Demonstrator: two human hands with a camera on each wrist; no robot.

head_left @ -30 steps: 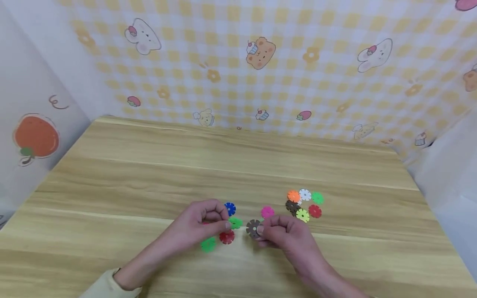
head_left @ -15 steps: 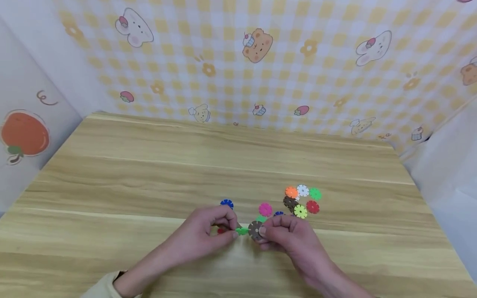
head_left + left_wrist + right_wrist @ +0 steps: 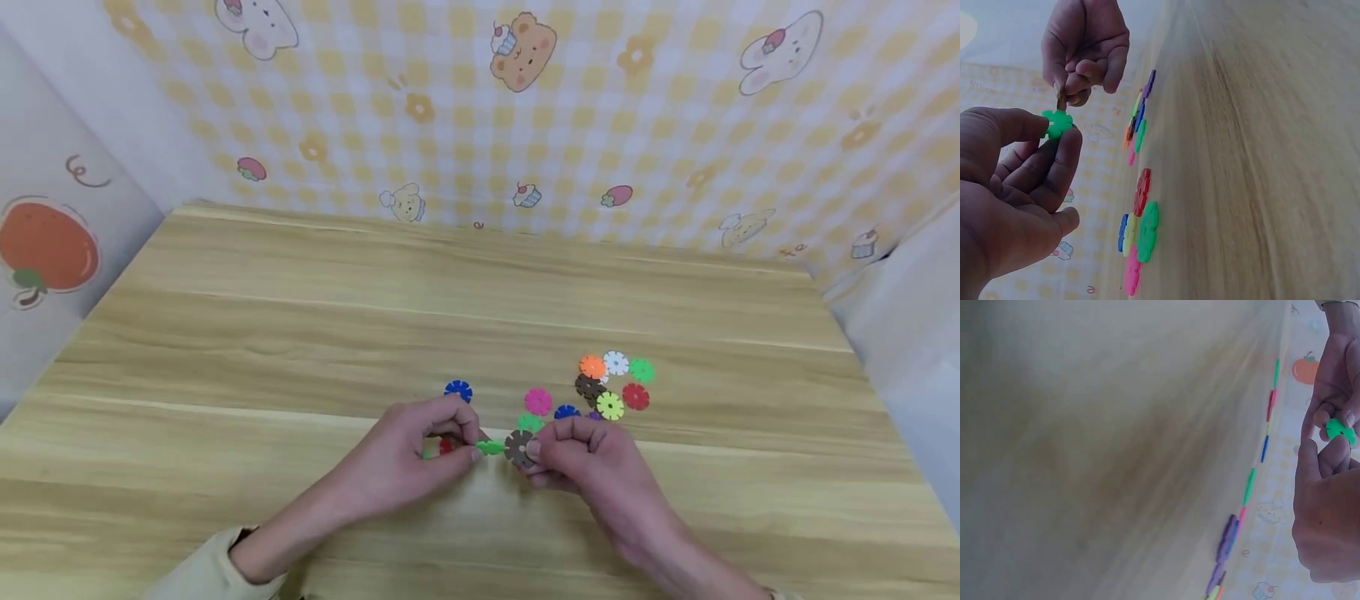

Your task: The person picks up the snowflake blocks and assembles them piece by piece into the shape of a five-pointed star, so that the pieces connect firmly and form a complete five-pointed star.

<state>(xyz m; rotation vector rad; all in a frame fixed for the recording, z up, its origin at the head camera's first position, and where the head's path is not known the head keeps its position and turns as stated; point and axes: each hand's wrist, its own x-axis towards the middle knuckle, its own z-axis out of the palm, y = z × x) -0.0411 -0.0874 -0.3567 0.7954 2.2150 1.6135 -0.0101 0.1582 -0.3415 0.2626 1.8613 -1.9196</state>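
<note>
Between thumb and fingers, my left hand pinches a green notched disc, turned nearly edge-on in the head view. My right hand pinches a brown notched disc, its flat face towards the head camera. The two discs meet edge to edge at their rims, above the table. In the left wrist view the green disc shows its notched face, with the brown disc edge-on against it. The right wrist view shows the green disc beyond my right fingers, which hide the brown one.
Loose discs lie on the wooden table: a blue disc and a red disc by my left hand, a pink disc behind the held pair. A cluster with an orange disc sits right. A patterned cloth hangs behind.
My left hand has moved right, bringing the green disc from apart to against the brown disc, and the green disc now appears nearly edge-on. The head view has tilted down slightly.
</note>
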